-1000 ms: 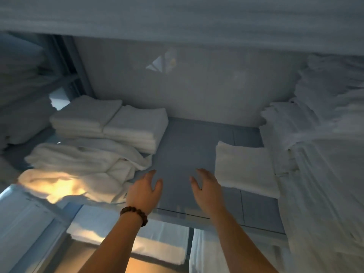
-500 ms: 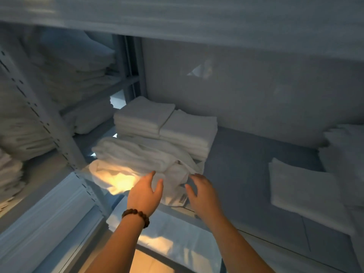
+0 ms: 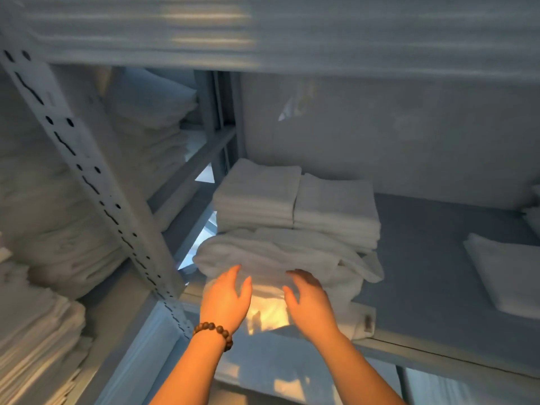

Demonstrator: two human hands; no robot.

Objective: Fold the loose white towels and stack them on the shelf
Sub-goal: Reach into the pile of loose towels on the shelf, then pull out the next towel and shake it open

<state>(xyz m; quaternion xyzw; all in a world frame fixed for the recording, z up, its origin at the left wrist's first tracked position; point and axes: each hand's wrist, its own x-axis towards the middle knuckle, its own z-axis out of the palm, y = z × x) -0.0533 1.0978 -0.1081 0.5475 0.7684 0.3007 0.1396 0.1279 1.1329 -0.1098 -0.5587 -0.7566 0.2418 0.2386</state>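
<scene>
A pile of loose white towels (image 3: pixel 280 255) lies crumpled at the front left of the grey shelf (image 3: pixel 432 276). Behind it stand two neat stacks of folded white towels (image 3: pixel 295 200), side by side. My left hand (image 3: pixel 225 299), with a bead bracelet on the wrist, hovers at the pile's front edge, fingers straight and relaxed. My right hand (image 3: pixel 309 302) is beside it, fingers loosely spread, holding nothing. Both hands are at the near side of the loose pile; whether they touch it I cannot tell. One more folded towel (image 3: pixel 505 273) lies flat at the shelf's right.
A perforated metal upright (image 3: pixel 87 176) stands at the left of the shelf. More stacked white linen (image 3: pixel 43 258) fills the neighbouring bay to the left. An upper shelf edge (image 3: pixel 263 39) hangs overhead. Bare grey shelf surface lies between the pile and the right towel.
The view has swung left, and both hands have moved from the shelf's bare middle to the front of the loose towel pile, closing in on it.
</scene>
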